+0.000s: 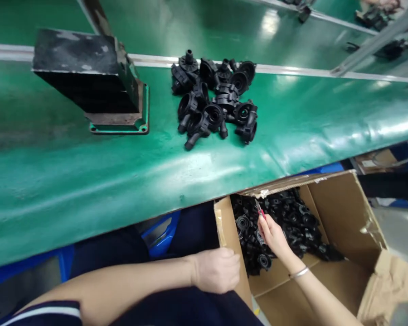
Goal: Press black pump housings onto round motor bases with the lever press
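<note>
In the head view my right hand (272,233) is closed around a small red-handled knife (261,210), its thin metal tip pointing up and away from me. The hand is over a cardboard box (340,213) with many black plastic parts (294,222) heaped inside. My left hand (218,270) is a fist, back of the hand up, at the box's left wall. Its fingers curl out of sight, so whatever they hold is hidden. On the green bench lies a cluster of black plastic housings (226,97) with round openings and short pipe stubs.
The green workbench (105,181) runs across the view, its front edge above the box. A black metal post (85,77) on a bolted base stands at left. Blue bins (161,233) sit under the bench. A co-worker's hand (384,7) shows at the far right.
</note>
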A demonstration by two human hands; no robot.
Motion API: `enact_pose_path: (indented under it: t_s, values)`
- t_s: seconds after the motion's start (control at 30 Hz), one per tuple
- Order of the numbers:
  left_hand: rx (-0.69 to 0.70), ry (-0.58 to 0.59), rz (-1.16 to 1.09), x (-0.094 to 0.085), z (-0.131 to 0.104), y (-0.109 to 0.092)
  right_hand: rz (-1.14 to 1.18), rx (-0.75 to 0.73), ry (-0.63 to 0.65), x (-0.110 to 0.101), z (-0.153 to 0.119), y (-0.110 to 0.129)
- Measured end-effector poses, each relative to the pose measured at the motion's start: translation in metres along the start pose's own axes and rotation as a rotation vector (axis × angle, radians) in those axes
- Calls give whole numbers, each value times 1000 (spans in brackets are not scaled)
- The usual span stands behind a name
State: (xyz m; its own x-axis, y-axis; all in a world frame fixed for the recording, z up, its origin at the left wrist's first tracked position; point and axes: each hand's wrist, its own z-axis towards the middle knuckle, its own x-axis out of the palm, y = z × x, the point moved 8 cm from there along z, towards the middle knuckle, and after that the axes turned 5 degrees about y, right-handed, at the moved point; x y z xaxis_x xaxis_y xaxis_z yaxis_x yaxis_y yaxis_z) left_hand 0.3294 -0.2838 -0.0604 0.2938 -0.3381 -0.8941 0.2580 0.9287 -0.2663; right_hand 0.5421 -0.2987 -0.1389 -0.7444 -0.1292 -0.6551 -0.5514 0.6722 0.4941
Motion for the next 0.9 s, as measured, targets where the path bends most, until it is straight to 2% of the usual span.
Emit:
enact_pose_path:
  t_s: [0.1,0.2,0.3,0.4,0.47,0.57,0.63,0.73,0.8,0.9]
  values:
    - [119,-12,-40,-6,-9,-2,67,153,90,11,-33,-11]
    - [70,64,-108,-2,-26,4,103,248,132,32,-80,-23]
    - [4,183,-148,11,-54,14,99,318,101,65,-125,-34]
    - [23,301,-145,30,-74,19,81,392,59,104,-148,-42]
    - [26,416,-122,47,-80,22,67,430,31,127,-148,-45]
    - [-79,549,-13,72,-80,31,33,477,-59,147,-133,-48]
    - [-166,560,63,84,-75,40,5,508,-140,154,-123,-48]
    - [-227,546,135,97,-60,58,-32,543,-244,160,-118,-46]
    - [-201,532,162,102,-42,74,-44,556,-294,162,-119,-46]
    - [-69,514,171,109,-7,95,-25,568,-323,158,-120,-51]
